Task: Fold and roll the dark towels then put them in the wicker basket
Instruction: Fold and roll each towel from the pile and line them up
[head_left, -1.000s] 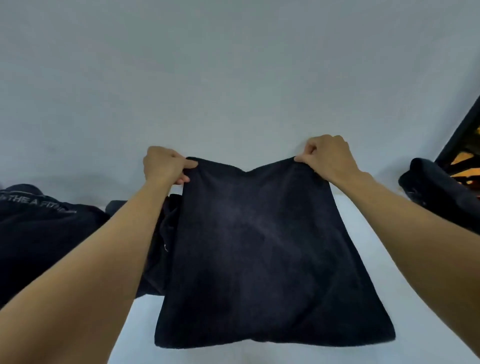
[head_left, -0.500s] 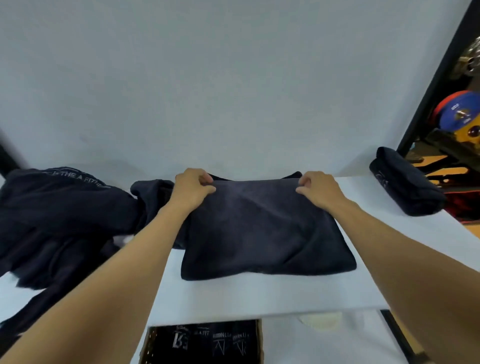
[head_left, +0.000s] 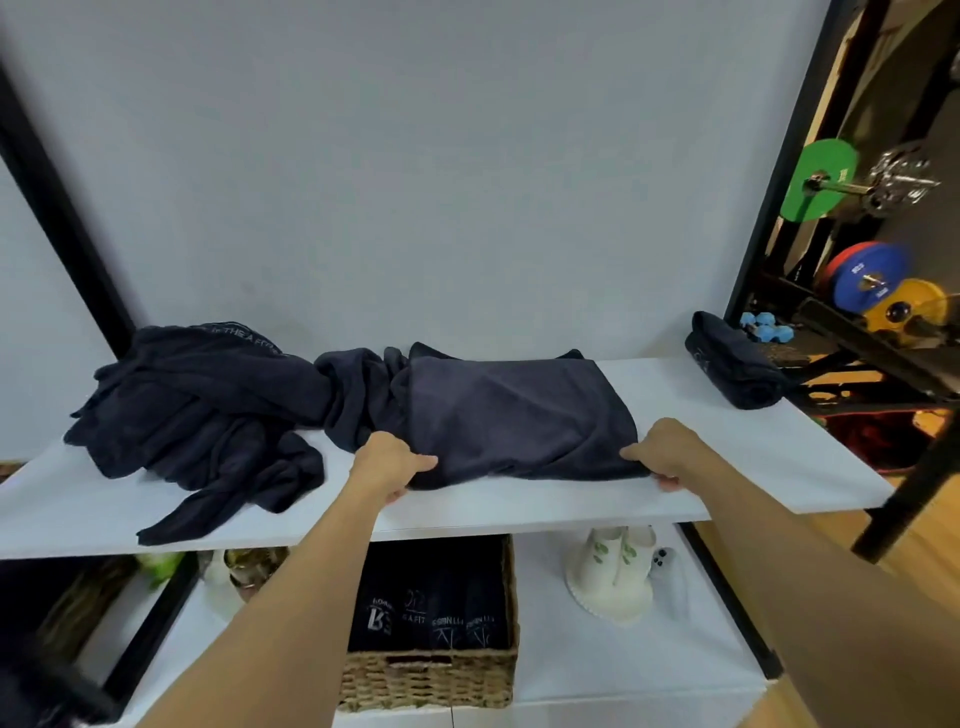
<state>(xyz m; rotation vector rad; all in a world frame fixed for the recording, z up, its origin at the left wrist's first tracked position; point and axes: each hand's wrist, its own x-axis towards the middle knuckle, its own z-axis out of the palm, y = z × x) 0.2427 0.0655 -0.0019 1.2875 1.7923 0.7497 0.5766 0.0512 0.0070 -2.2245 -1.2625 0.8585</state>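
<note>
The left hand (head_left: 392, 465) and right hand (head_left: 670, 452) each pinched a near corner of the towel (head_left: 514, 410) lying between them; the basket (head_left: 431, 675) sat below. Lifting both corners level should keep the fold square.

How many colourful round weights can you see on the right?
4, all at the far right: a green plate on top, a red plate behind a blue plate, a yellow plate lowest. More may be hidden.

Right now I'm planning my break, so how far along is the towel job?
Done: rolled towels in the basket. In hand: left hand and right hand grip the folded towel at its near edge. Left: the loose pile, plus basketing the roll on the shelf.
</note>
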